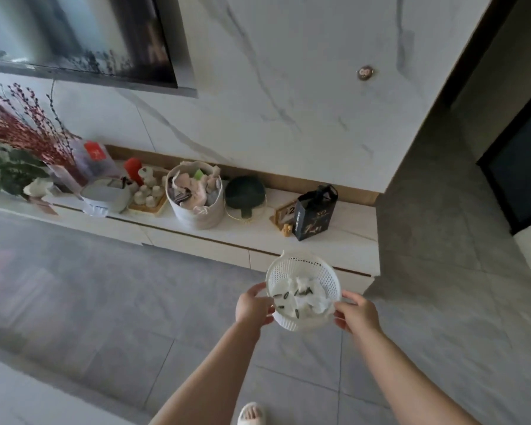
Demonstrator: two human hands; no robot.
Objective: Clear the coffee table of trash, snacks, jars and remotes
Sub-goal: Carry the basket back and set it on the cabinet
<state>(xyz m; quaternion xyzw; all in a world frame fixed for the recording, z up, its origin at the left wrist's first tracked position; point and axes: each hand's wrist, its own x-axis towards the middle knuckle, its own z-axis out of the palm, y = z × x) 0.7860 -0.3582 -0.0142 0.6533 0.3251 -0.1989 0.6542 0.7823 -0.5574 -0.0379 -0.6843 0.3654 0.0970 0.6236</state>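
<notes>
I hold a white perforated plastic basket (301, 268) in front of me above the grey tiled floor. Crumpled white tissue (308, 291) and several dark sunflower seed shells (298, 292) lie inside it. My left hand (253, 306) grips the basket's left rim, fingers curled under its edge. On the opposite rim, my right hand (356, 312) grips in the same way. The coffee table is out of view.
A low white TV cabinet (344, 237) runs along the marble wall ahead, bearing a fabric bin (196, 210) of odds and ends, a black gift bag (314, 213), a dark round dish (245, 191), small ceramic cups and flowers. A dark doorway (521, 167) opens at right. My slippered foot (252, 414) shows below.
</notes>
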